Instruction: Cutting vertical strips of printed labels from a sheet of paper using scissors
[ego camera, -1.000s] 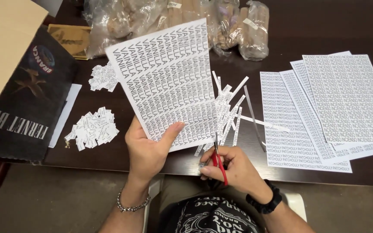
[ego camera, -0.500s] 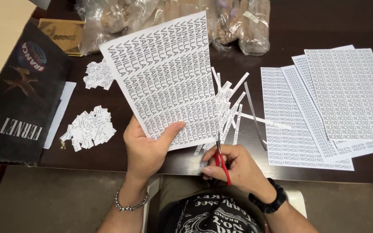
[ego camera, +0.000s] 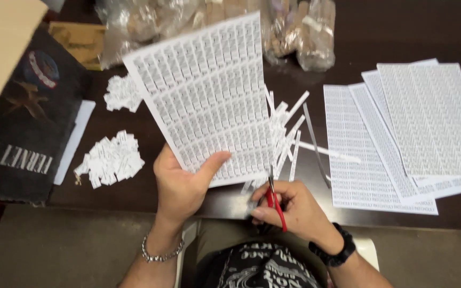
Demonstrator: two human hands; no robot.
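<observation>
A dark brown wooden surface fills most of the view. At its left edge lies a black printed box with a tan cardboard flap over it. On the right, a fanned stack of printed label sheets lies flat, covered in fine grey rows of text. Held up over the middle of the surface is another printed label sheet, white, tilted with its top corner leaning away to the right, ruled into narrow columns of small repeated text; its right edge is already cut into long thin strips that splay out and droop toward the surface. Clear plastic bags of corks sit along the far edge. The left hand grips the sheet's lower edge, thumb pressed on the front and fingers clamped behind. The right hand is closed around red-handled scissors, whose blades point up at the sheet's bottom edge beside the strips. Two heaps of small cut labels lie left of the sheet.
</observation>
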